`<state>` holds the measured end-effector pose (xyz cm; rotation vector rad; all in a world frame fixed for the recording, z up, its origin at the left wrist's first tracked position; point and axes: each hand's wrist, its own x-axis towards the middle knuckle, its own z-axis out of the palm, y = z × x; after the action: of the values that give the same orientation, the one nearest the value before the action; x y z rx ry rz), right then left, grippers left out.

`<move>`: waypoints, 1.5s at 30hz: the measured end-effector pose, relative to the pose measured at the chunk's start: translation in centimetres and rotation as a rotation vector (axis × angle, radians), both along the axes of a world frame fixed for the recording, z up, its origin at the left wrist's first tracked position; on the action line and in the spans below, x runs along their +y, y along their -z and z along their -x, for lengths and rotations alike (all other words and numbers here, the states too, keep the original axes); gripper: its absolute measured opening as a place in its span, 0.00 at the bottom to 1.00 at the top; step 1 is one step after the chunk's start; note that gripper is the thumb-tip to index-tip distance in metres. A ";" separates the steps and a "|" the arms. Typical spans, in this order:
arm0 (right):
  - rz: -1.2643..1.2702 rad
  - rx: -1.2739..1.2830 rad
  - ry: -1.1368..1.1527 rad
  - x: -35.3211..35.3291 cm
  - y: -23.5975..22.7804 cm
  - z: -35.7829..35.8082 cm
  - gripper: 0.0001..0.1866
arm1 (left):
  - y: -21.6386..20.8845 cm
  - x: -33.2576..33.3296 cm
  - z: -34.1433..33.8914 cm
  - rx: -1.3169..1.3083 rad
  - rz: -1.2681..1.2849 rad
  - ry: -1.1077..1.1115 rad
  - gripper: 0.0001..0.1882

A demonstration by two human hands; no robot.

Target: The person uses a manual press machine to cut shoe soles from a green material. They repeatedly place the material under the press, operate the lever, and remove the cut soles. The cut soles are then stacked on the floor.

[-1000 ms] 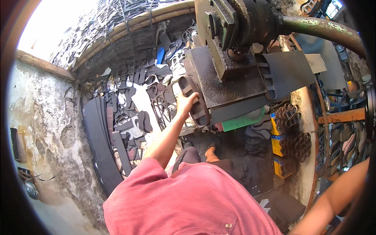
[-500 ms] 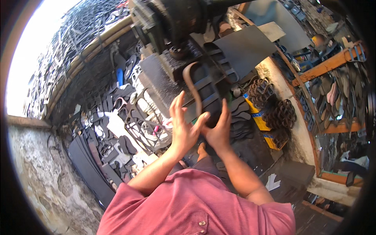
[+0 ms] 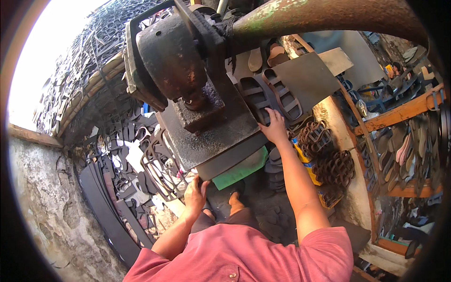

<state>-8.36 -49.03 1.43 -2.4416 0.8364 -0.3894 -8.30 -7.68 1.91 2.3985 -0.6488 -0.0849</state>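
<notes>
A sole-shaped cutting die (image 3: 257, 96) with cross bars lies at the right of the press plate, and a second similar die (image 3: 285, 97) lies against its right side. My right hand (image 3: 275, 129) reaches to the near end of these dies with its fingers spread, the fingertips at their rims. My left hand (image 3: 193, 197) is at the near left corner of a dark sheet (image 3: 230, 157), thumb and fingers apart. That sheet sticks out under the press plate (image 3: 206, 145). A green sheet (image 3: 242, 169) hangs below its front edge.
A heavy press head (image 3: 174, 56) stands over the plate, its rusty arm (image 3: 324, 19) running to the right. Bundles of brown looped pieces (image 3: 329, 155) sit on yellow boxes at right. Cut offcuts (image 3: 127, 164) pile up at left beside a rough wall (image 3: 61, 202).
The die held between both hands has been put down beside the other one. My hands have moved apart, left toward the sheet's corner, right toward the dies. The view has shifted, showing more press.
</notes>
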 end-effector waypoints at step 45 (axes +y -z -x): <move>0.166 -0.059 -0.332 35.1 -0.1 7.0 0.48 | 2.3 7.1 -9.7 1.062 1.257 -0.351 0.32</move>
<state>-15.36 -13.97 1.49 -2.6473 0.3754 -0.4156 1.42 -0.57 -0.36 0.9556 0.2336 -0.5561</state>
